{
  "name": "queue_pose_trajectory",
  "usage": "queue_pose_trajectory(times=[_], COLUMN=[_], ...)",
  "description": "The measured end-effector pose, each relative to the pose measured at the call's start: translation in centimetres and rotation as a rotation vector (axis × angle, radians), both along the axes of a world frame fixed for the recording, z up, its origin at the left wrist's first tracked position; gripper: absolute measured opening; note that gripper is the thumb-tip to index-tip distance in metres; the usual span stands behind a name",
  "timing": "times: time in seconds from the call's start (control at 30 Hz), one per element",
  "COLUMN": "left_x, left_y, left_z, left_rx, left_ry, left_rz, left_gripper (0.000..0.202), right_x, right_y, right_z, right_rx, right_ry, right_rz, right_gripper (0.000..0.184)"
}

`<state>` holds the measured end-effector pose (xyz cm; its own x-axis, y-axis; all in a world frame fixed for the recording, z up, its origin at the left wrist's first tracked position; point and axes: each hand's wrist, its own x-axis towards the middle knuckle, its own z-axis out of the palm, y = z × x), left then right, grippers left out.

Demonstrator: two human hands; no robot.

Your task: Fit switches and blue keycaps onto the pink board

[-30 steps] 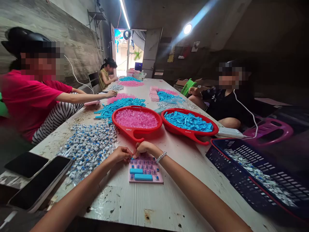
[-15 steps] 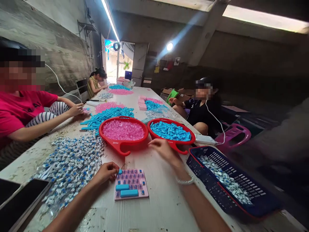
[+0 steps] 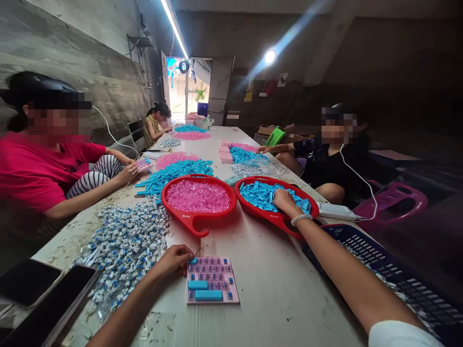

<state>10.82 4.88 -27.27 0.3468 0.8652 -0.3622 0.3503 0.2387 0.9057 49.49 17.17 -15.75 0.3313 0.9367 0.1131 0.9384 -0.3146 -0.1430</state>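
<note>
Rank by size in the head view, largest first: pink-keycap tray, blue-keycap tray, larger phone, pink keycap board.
1. Red pink-keycap tray and red blue-keycap tray: too alike to rank.
2. Larger black phone, though nearer the camera.
3. Pink keycap board.

The left hand [image 3: 174, 260] sits at the top-left corner of a pink keypad [image 3: 212, 288], its fingertips [image 3: 190, 260] at a blue keycap. Ahead of the keypad, the right hand [image 3: 285, 202] lies on blue keycaps [image 3: 262, 197] in a red tray [image 3: 238, 195], beside a second red tray [image 3: 163, 197] of pink keycaps [image 3: 197, 196]. Left of the keypad, a heap of blue-and-white key switches [image 3: 126, 246] spreads across the surface [image 3: 267, 299], with two phones [image 3: 54, 301] beyond it. Right of the keypad, a dark blue basket [image 3: 390, 270] lies partly behind the right arm [image 3: 347, 279].
</note>
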Motion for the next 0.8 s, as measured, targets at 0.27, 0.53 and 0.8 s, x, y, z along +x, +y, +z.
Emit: queue_pose_trajectory(times=[0.27, 0.53, 0.8], left_x=[1.3, 5.0, 5.4], left_y=[-0.6, -1.7, -3.4], left_z=[1.8, 2.3, 0.7], left_rx=[0.331, 0.599, 0.673], left_ry=[0.247, 0.331, 0.262], left_rz=[0.102, -0.129, -0.091], left_gripper=[0.031, 0.025, 0.023], right_x=[-7.9, -12.4, -20.3], right_y=[-10.4, -14.8, -27.2], right_z=[-6.5, -9.2, -12.3], right_rx=[0.132, 0.085, 0.365], right_ry=[0.707, 0.674, 0.260], right_rz=[0.324, 0.504, 1.100], right_gripper=[0.022, 0.039, 0.057])
